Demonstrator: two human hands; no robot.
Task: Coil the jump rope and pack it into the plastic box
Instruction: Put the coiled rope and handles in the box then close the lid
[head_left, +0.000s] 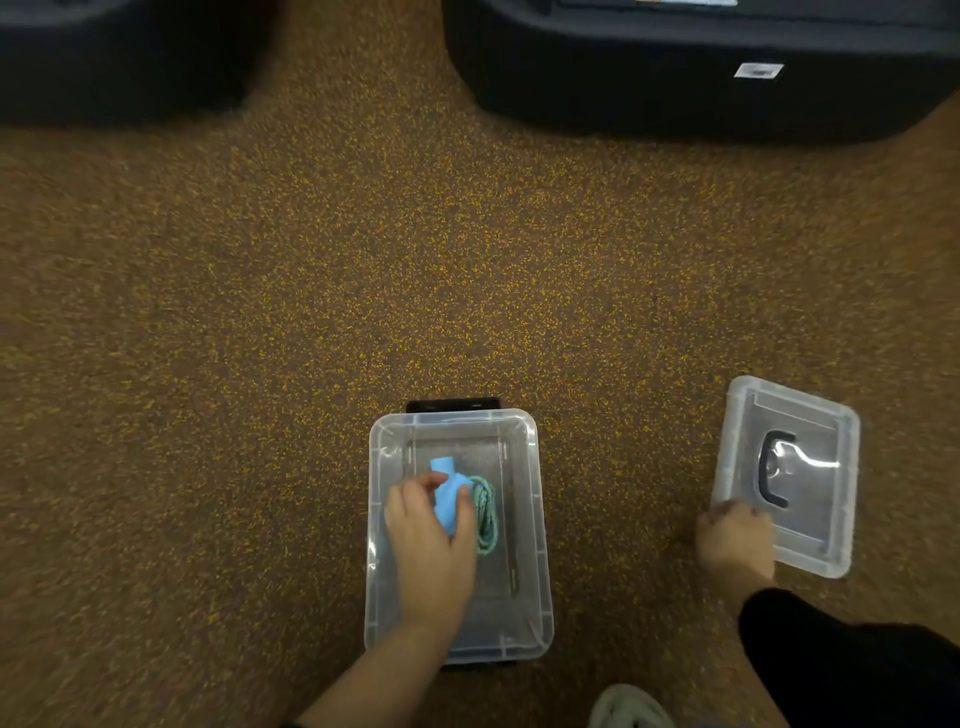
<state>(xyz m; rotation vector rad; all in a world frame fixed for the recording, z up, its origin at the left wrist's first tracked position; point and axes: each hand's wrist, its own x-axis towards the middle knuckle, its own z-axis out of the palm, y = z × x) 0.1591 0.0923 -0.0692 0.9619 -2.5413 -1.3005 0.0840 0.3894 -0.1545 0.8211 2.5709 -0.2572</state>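
While the jump rope (484, 512) was held inside the plastic box (544, 561) on the speckled floor (311, 312), the scene was recorded from the head camera alone. A spring-back was judged the main risk. Were the grip loosened, the green-blue coil could unwind and a loop could be left draped over the rim, where it would be trapped under the lid (810, 540). A second hazard was judged to lie in any lift of the lid by one corner, from which the thin plastic could tip or slip.

The rope's blue handles (447, 493) were clasped by the left hand (431, 545), its fingers (415, 488) curled round them. The coil was bunched just to the right of those fingers, against the handles and near the box's middle, apart from every wall. The right hand (735, 540) was placed at the lid's near-left corner, well apart from the rope. Whether its fingers were pinching the edge or merely resting there could not be told through the blur.
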